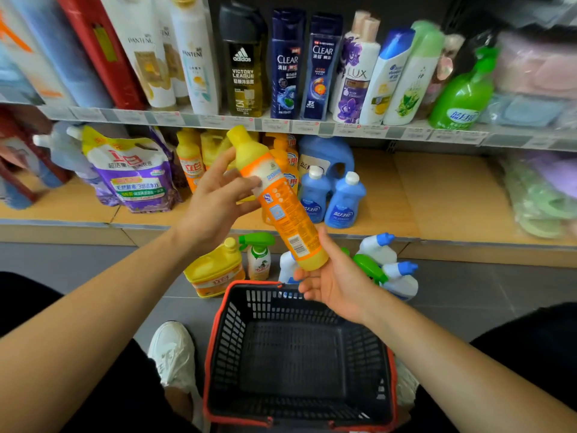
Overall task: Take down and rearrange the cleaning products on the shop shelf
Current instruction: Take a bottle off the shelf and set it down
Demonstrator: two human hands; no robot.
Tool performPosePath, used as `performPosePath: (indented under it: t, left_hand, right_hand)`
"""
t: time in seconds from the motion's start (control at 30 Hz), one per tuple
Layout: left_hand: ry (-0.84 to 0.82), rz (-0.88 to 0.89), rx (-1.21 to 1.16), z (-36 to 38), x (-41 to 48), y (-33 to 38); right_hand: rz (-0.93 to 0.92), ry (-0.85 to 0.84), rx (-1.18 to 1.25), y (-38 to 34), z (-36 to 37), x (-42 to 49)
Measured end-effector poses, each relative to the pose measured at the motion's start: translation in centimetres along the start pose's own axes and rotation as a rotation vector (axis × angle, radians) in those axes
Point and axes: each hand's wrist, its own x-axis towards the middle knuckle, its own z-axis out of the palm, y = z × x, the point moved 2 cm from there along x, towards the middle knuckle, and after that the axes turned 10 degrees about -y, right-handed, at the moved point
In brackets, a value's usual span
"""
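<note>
A tall yellow and orange detergent bottle (278,201) hangs tilted in the air in front of the lower shelf (437,210), cap up and to the left. My left hand (215,198) grips its upper part, thumb across the label. My right hand (331,276) cups its base from below, fingers curled round it. More yellow bottles (190,157), two small blue bottles (331,198) and a big blue jug (327,154) stand on the lower shelf behind it. A purple refill pouch (134,173) leans at the shelf's left.
A black basket with a red rim (218,323) stands on the floor below my hands, nothing inside. A yellow jug (215,270), green-topped spray bottles (259,254) and white bottles with blue caps (396,270) stand on the floor. Shampoo bottles (287,64) fill the upper shelf.
</note>
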Motion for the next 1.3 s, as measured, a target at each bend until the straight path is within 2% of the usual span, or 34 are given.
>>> performPosePath:
  t: [0.13,0.23,0.3,0.4,0.5,0.6,0.73,0.9,1.03,1.13,1.3]
  left_hand:
    - [0.025,0.015,0.100,0.3,-0.5,0.6]
    - [0.020,0.037,0.164,0.3,-0.8,0.7]
    - [0.014,0.058,0.205,0.5,-1.0,0.7]
    - [-0.010,0.100,0.315,1.2,-1.5,0.5]
    - [-0.071,0.152,0.440,2.0,-2.0,0.2]
    - [-0.171,0.165,0.489,2.7,-2.5,-0.3]
    - [-0.219,0.121,0.477,2.9,-2.8,-0.1]
    - [-0.204,0.276,0.592,2.6,-3.1,1.1]
    - [-0.312,0.333,0.702,2.5,-3.2,1.4]
    - [-0.373,0.295,0.687,2.1,-3.0,1.1]
    - [-0.414,0.213,0.461,2.4,-3.1,1.0]
  right_hand:
    - [0.070,-0.045,-0.010,0.3,-0.2,0.2]
    - [0.032,-0.018,-0.119,-0.1,-0.4,0.3]
    - [-0.052,0.047,-0.241,-0.3,-0.3,0.6]
    - [-0.310,0.121,-0.396,-1.4,0.1,0.4]
    - [-0.529,0.100,-0.619,-2.6,1.1,0.0]
    - [-0.605,0.069,-0.686,-2.8,1.6,-0.1]
    - [-0.606,0.077,-0.655,-2.4,0.9,-0.3]
    - [-0.606,0.122,-0.708,-1.9,0.4,0.0]
    - [-0.603,0.115,-0.716,-1.8,0.3,-0.2]
    - [-0.562,0.050,-0.692,-2.0,0.4,-0.3]
    - [-0.431,-0.158,-0.666,-2.8,1.0,-1.0]
